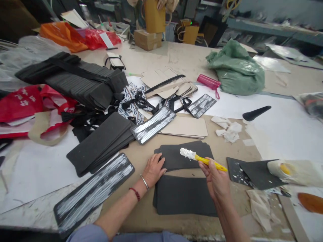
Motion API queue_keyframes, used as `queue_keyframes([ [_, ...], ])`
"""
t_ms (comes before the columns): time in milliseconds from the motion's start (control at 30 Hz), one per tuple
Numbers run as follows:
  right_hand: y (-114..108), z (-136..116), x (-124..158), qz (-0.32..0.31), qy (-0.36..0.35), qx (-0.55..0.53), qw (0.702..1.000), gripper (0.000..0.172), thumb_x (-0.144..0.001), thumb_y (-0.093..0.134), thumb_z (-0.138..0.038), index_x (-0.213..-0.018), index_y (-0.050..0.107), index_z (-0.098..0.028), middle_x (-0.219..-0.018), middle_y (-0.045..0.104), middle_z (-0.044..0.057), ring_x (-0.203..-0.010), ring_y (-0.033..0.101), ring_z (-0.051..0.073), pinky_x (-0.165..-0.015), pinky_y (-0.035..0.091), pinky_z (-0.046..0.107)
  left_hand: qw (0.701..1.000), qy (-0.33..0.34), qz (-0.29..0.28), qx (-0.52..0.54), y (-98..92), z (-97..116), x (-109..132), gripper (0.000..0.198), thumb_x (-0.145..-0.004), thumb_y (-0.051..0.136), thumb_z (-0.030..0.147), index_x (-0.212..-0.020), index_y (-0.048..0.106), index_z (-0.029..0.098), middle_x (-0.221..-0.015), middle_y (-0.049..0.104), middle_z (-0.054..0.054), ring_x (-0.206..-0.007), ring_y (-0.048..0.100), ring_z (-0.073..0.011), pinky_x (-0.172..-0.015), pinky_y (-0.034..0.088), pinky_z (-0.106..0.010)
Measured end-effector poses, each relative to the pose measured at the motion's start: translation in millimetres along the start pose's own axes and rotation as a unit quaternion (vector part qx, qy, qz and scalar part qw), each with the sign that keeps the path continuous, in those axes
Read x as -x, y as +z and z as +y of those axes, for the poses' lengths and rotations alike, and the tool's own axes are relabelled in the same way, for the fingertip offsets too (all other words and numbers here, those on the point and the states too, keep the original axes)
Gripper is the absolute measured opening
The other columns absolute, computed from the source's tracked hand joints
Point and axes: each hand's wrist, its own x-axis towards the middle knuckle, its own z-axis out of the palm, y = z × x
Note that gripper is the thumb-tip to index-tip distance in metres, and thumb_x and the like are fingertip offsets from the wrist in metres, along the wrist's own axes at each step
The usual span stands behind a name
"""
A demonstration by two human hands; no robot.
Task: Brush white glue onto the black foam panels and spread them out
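Observation:
My right hand [216,179] grips a yellow-handled brush [202,159] whose white, glue-laden bristles hover over a dark grey rounded panel [176,156]. My left hand [153,169] lies on the left edge of that panel with its fingers spread flat. A second stack of dark panels [185,196] sits just below, between my forearms. Panels streaked with white glue lie to the left [93,191] and further up [153,124].
A pile of uncoated dark panels [101,143] lies at left, tan cardboard pieces [188,127] beyond. A bundle of black foam strips [75,80], red bags [27,104], a green bag [236,69] and crumpled tissue [228,129] surround the work spot. A glue container [294,172] lies right.

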Motion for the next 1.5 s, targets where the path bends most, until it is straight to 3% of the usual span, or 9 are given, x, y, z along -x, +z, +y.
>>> queue_keyframes([
  [233,53.2,34.1,-4.0,-0.059,0.009,0.073,0.996,0.039,-0.069,0.068,-0.043,-0.090,0.061,-0.012,-0.076,0.067,0.004,-0.071,0.065,0.015,-0.070,0.056,0.025,0.999,0.030,-0.006,0.025,-3.6,-8.6,2.5,0.028,-0.078,0.058,0.025,-0.105,0.059,0.018,-0.113,0.056,-0.011,-0.102,0.045,-0.0250,-0.085,0.043,-0.044],
  [400,66.0,46.3,-12.1,-0.075,0.013,0.096,0.992,0.038,-0.070,0.067,-0.043,-0.088,0.061,-0.011,-0.076,0.066,0.004,-0.070,0.065,0.016,-0.069,0.057,0.029,0.998,0.041,-0.012,0.054,-5.6,-15.3,2.0,0.037,-0.075,0.063,0.033,-0.108,0.059,0.018,-0.114,0.056,-0.012,-0.102,0.045,-0.0250,-0.085,0.041,-0.043],
  [600,47.1,35.4,-26.3,-0.028,-0.007,0.138,0.990,0.038,-0.071,0.065,-0.044,-0.090,0.060,-0.012,-0.075,0.067,0.004,-0.072,0.066,0.018,-0.071,0.057,0.031,0.997,0.048,-0.008,0.060,-5.8,-19.6,0.9,0.035,-0.076,0.061,0.035,-0.107,0.060,0.020,-0.112,0.056,-0.011,-0.099,0.046,-0.0248,-0.083,0.041,-0.043],
  [900,-16.8,3.7,-65.7,0.101,-0.056,0.141,0.983,0.042,-0.063,0.071,-0.045,-0.084,0.063,-0.010,-0.070,0.067,0.003,-0.065,0.065,0.015,-0.066,0.057,0.025,0.998,0.052,0.008,0.046,-3.5,-19.5,-0.4,0.030,-0.077,0.059,0.031,-0.106,0.061,0.021,-0.110,0.058,-0.010,-0.097,0.049,-0.0233,-0.082,0.043,-0.041],
  [1233,-73.3,-24.0,-94.3,0.191,-0.111,0.271,0.937,0.040,-0.069,0.062,-0.049,-0.080,0.065,-0.011,-0.062,0.066,0.004,-0.066,0.066,0.022,-0.068,0.056,0.034,0.996,0.074,0.035,0.039,-2.4,-20.5,-1.0,0.030,-0.076,0.060,0.030,-0.105,0.060,0.023,-0.108,0.058,-0.009,-0.095,0.050,-0.0230,-0.080,0.044,-0.040],
  [1333,-67.1,-32.2,-76.2,0.180,-0.139,0.233,0.946,0.041,-0.068,0.064,-0.050,-0.085,0.063,-0.013,-0.065,0.067,0.003,-0.067,0.066,0.021,-0.072,0.056,0.035,0.996,0.077,0.031,0.042,-4.2,-19.6,-1.2,0.030,-0.077,0.059,0.029,-0.105,0.059,0.021,-0.109,0.058,-0.010,-0.096,0.050,-0.0239,-0.081,0.044,-0.042],
  [1500,-21.2,-20.0,-11.4,0.050,-0.100,0.226,0.968,0.043,-0.070,0.064,-0.050,-0.092,0.062,-0.014,-0.080,0.067,0.006,-0.071,0.066,0.019,-0.073,0.056,0.031,0.993,0.065,0.015,0.102,-7.6,-20.9,-0.6,0.029,-0.083,0.045,0.016,-0.111,0.053,0.015,-0.111,0.058,-0.011,-0.100,0.049,-0.0213,-0.086,0.043,-0.041],
])
